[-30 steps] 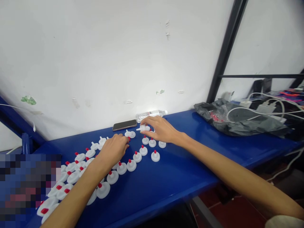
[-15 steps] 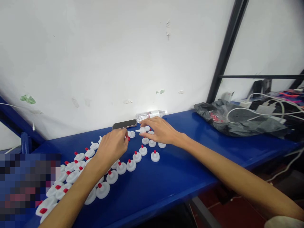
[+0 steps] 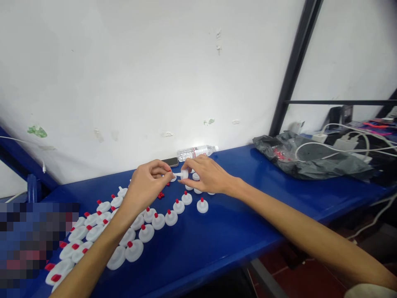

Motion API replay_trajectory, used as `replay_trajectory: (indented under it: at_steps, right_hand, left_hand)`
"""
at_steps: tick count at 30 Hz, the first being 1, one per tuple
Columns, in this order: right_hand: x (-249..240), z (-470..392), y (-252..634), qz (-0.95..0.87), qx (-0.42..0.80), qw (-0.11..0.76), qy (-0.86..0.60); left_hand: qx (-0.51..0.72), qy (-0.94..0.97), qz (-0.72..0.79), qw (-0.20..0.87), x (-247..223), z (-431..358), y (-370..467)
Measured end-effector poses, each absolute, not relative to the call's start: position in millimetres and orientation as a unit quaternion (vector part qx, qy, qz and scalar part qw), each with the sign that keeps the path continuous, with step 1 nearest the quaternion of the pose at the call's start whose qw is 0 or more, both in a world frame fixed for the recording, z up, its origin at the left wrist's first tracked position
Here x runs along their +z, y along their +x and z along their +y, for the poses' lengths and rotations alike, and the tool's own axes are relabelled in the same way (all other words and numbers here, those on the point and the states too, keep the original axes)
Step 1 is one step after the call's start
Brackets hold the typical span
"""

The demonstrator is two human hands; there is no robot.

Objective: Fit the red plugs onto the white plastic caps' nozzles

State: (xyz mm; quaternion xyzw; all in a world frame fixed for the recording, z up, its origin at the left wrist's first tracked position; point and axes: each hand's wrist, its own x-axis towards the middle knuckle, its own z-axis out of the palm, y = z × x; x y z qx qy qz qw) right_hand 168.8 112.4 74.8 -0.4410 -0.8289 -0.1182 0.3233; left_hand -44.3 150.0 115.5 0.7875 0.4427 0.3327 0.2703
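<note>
My right hand grips a white nozzle cap between thumb and fingers, its thin spout pointing left. Facing that spout, my left hand is pinched on a small red tip, mostly hidden by the fingers. Several loose red tips lie on the blue table just below my left hand. White caps with red tips, such as this one, stand in rows at the left. One red-tipped cap stands apart below my right hand.
Against the wall lie a dark phone and a clear plastic bottle. A black plastic bag with red pieces lies at the right, with white cables and chargers over it. A black metal post rises behind.
My left hand has moved up and right from the loose red tips towards the spout, now with a red tip in its fingers. The held cap has shifted slightly down.
</note>
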Motion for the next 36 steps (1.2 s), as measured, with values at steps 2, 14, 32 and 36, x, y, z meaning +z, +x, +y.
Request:
replay_trajectory:
  at_steps: [2,14,32,36]
  right_hand:
    - [74.9,112.1,168.4,-0.830,-0.121,0.320,-0.441]
    - [72.9,114.6,169.5,-0.820,-0.131,0.356,-0.428]
    - [71.6,116.3,169.9,-0.790,-0.004,0.469,-0.394]
    - [74.4,113.5,164.4,-0.753,0.069,0.517,-0.402]
  left_hand:
    - [0.330,0.784,0.435,0.296,115.2,150.3,-44.5]
    - [0.329,0.770,0.426,0.342,113.1,149.9,-45.1]
    - [0.279,0.896,0.325,0.114,99.1,155.0,-44.7]
    - [0.290,0.908,0.296,0.065,98.0,156.5,-47.9]
